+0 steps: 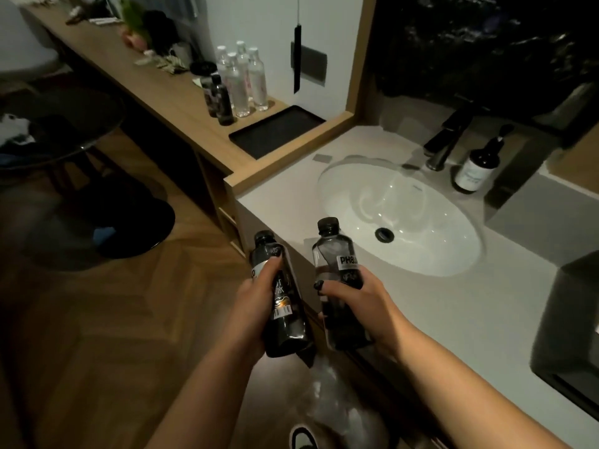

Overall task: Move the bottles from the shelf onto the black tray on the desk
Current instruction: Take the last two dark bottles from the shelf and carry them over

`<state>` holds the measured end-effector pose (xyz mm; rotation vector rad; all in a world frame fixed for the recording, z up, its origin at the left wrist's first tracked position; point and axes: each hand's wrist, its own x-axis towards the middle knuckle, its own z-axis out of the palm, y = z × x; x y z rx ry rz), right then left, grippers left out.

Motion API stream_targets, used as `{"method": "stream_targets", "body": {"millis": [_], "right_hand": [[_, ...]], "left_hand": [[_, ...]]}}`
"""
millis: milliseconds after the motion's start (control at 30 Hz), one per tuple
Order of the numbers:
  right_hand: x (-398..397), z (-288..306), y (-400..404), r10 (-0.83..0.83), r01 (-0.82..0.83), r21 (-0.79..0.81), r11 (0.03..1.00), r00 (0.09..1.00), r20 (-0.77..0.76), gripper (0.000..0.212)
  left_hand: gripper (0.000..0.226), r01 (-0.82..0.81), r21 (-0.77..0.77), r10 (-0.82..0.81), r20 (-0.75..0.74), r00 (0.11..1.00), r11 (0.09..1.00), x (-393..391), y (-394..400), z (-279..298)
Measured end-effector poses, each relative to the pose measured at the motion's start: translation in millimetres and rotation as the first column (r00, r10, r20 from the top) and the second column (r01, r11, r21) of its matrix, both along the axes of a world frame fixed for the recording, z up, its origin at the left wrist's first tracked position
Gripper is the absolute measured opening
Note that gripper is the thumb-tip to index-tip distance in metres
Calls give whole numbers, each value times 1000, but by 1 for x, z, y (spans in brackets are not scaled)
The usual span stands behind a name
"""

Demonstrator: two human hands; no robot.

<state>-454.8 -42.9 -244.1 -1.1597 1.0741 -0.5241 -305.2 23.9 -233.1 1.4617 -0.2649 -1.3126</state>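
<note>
My left hand (256, 299) grips a dark bottle with a black cap (282, 306), tilted slightly left. My right hand (353, 306) holds a second black-capped bottle marked "PH" (337, 270), nearly upright. Both bottles hang in front of me over the near edge of the white counter. The black tray (275, 132) lies bare on the wooden desk (155, 89), far ahead and to the left of the sink. Just behind the tray stand two dark bottles (220, 98) and several clear water bottles (246, 79).
A white oval sink (398, 215) with a black tap (450, 137) fills the counter to my right. A dark soap bottle (479, 163) stands beside the tap. A round glass table (61, 131) and a wood floor lie to the left. A crumpled plastic bag (337, 400) sits below my hands.
</note>
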Motion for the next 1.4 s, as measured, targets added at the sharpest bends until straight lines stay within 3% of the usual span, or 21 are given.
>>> {"method": "stream_targets", "body": {"millis": [133,300,467,633,833,967,1067,1200,1400], "right_hand": [[56,8,-22,-29,29,-2,1000,1000,-6,34],[138,12,-42,-98,98,-4,995,995,5,39],[233,16,-56,-212,207,55,977,972,104,39],[319,19,-76,-271,263,72,962,952,146,42],[398,21,-136,-319,321,-28,947,946,61,36],[444,15,-194,-360,362,-27,932,930,73,31],[477,9,-247,-381,382,-10,924,922,67,34],[520,4,-317,-388,382,-92,919,920,-58,63],[583,-2,-405,-389,336,-248,909,896,-211,55]], "left_hand": [[49,9,8,-9,-22,1000,1000,56,-27,-1],[41,119,4,-119,-74,990,993,141,-50,4],[56,196,14,-196,-11,981,981,246,-76,10],[63,148,37,-151,119,981,988,333,-114,25],[37,152,-28,-143,213,966,988,407,-173,26],[53,193,-30,-168,370,914,981,456,-234,15],[49,246,-24,-201,504,840,969,492,-283,16],[53,265,32,-239,549,801,964,543,-349,18],[61,333,64,-305,587,750,941,615,-442,7]]}}
